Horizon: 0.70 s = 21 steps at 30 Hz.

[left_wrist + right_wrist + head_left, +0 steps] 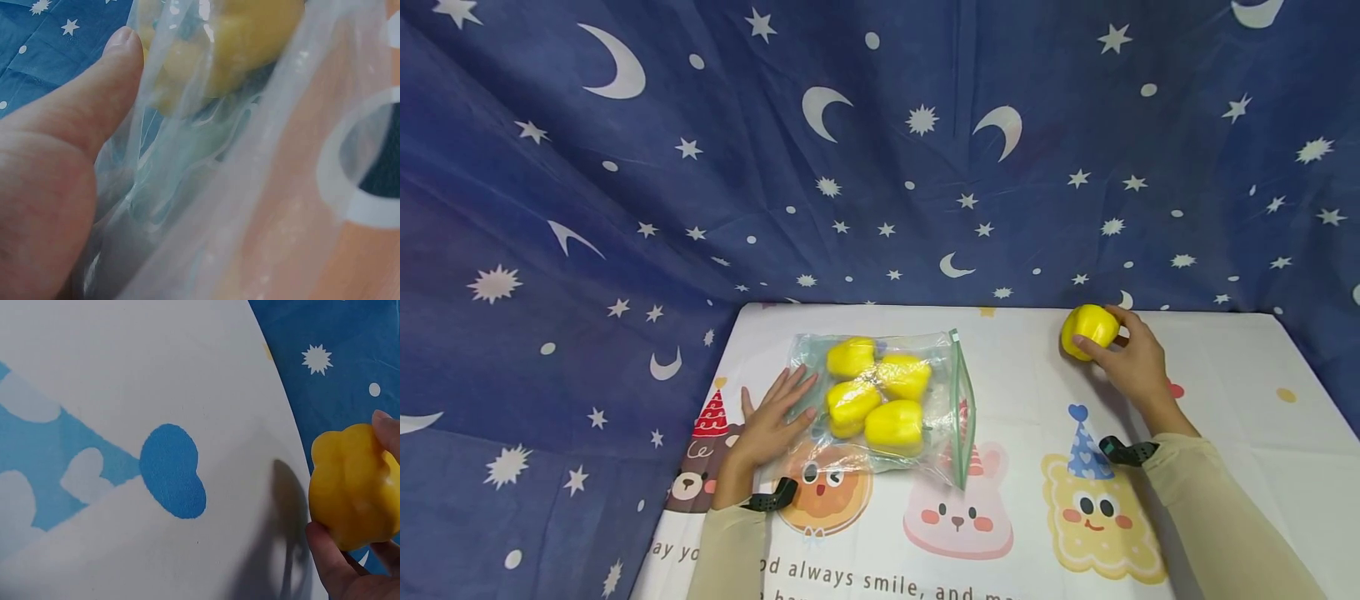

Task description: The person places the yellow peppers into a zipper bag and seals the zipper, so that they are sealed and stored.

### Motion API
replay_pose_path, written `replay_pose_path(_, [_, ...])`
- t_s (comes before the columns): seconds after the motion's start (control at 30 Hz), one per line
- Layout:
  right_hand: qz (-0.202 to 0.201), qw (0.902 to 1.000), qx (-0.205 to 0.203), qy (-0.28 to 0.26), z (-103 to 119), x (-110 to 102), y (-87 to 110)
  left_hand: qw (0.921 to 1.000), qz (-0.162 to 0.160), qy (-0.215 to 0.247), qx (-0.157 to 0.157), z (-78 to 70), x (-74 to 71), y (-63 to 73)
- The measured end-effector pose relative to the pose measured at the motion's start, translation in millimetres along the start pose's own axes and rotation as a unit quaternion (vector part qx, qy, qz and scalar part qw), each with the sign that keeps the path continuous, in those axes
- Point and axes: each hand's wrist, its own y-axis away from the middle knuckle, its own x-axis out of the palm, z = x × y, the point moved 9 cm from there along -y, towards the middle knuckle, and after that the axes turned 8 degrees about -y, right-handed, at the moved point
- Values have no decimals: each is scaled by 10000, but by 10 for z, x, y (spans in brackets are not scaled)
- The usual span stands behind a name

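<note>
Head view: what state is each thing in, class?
Clear bag: lying down, green-edged mouth gaping
Four yellow peppers: inside the bag
Fifth yellow pepper: outside the bag, gripped
Right hand: gripping the fifth pepper
Left hand: fingers spread, at the bag's left end
White cloth: spread out under the bag
Blue curtain: hanging, creased
Black wrist devices: worn, one per wrist

**Broad lane right of the zip bag (943, 400)**

Flat tablecloth (1015, 392) leaves a hand room to pass right of the bag, up to the right hand (1133, 365) and its yellow pepper (1090, 322). The left hand (770, 427) blocks the bag's left edge; four peppers (893, 427) bulge up its middle. Beyond the bag, past a tablecloth strip, a curtain (880, 192) rises.
</note>
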Motion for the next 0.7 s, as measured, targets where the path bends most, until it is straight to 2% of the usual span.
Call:
replay_pose_path(0.23, [240,9995,165,-111,-23,28,45,10000,-61,52,31,-12,-10,0])
replay_pose_path(0.43, [662,9969,375,-219,-10,78,81,10000,-71,35,29,2,-1,-2])
replay_pose_path(0.57, [957,9940,388,-370,31,119,110,10000,-59,-4,11,-2,-1,0])
replay_pose_path(0.7, [1034,9930,358,-446,65,134,138,9999,-107,-40,35,-21,-13,-2])
